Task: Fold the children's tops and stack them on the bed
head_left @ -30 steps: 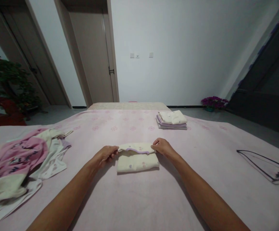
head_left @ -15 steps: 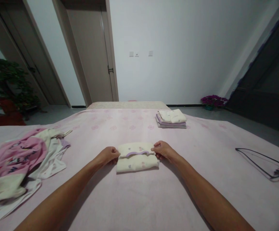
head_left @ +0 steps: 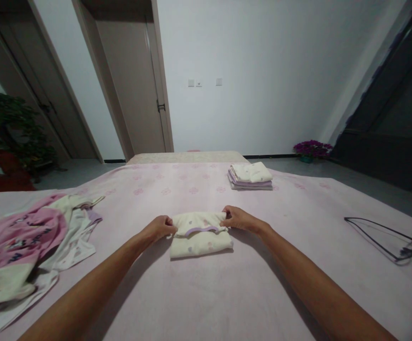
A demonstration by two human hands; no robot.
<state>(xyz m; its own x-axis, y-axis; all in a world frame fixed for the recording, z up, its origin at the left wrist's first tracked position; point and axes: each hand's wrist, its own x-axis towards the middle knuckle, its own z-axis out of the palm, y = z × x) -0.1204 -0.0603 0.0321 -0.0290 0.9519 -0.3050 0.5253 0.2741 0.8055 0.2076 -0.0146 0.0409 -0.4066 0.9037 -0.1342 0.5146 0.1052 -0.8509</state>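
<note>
A cream garment (head_left: 201,242) with small prints and a purple edge lies folded in the middle of the pink bedspread. My left hand (head_left: 164,227) pinches the left end of its upper layer. On the other side, my right hand (head_left: 231,219) has fingers closed on the right end of that layer. Between the hands the upper layer is slightly raised, and its purple edge curves over the lower part.
Crumpled pink, white and cream clothes (head_left: 42,232) lie at the left. A folded stack (head_left: 250,176) sits behind and right of my hands. A black wire frame (head_left: 380,237) lies at the right on the bedspread (head_left: 206,293).
The upper layer has been lifted a little and bulges between my hands. My right hand has moved slightly left, and the view has shifted a little.
</note>
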